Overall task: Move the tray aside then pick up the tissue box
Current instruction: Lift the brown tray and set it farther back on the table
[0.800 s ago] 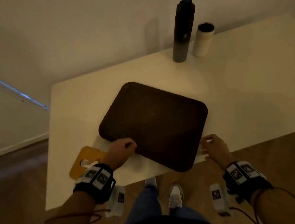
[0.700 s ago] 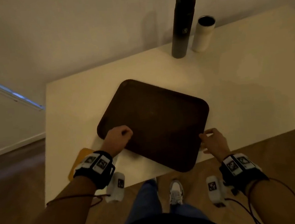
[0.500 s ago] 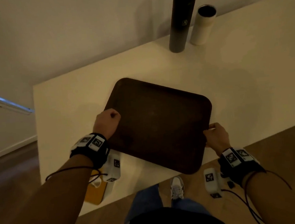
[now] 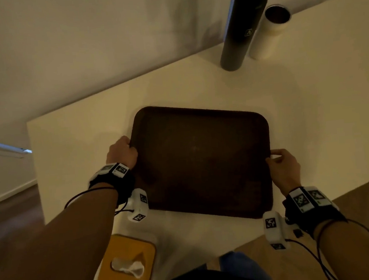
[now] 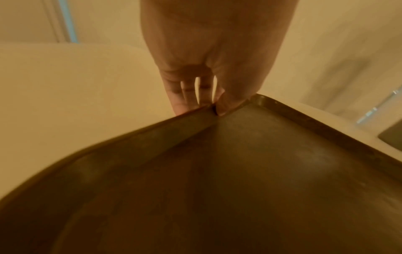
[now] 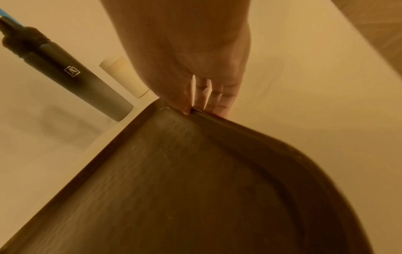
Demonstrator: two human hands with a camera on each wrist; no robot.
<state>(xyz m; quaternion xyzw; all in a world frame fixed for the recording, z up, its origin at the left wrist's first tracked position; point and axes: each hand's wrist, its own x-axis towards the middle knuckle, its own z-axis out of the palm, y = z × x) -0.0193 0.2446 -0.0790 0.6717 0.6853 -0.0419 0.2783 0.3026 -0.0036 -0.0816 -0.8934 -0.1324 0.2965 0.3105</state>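
A dark brown tray [image 4: 202, 158] with rounded corners lies mid-table in the head view. My left hand [image 4: 122, 152] grips its left rim, thumb on top and fingers underneath [image 5: 215, 104]. My right hand [image 4: 279, 163] pinches the right rim the same way [image 6: 191, 110]. The tray's bare inside fills both wrist views [image 5: 217, 189] [image 6: 185, 189]. A yellow-topped tissue box [image 4: 126, 266] with a white tissue poking out sits at the table's near edge, below my left forearm.
A tall dark bottle [image 4: 243, 24] and a white cup [image 4: 270, 31] stand at the back of the white table [image 4: 320, 107], by the wall. Both also appear in the right wrist view: bottle [image 6: 71, 77], cup [image 6: 124, 77]. Wooden floor lies left and right of the table.
Both hands moved from the tray's near edge to its side rims and took hold. The tray has turned squarer to me and sits farther from the tissue box.
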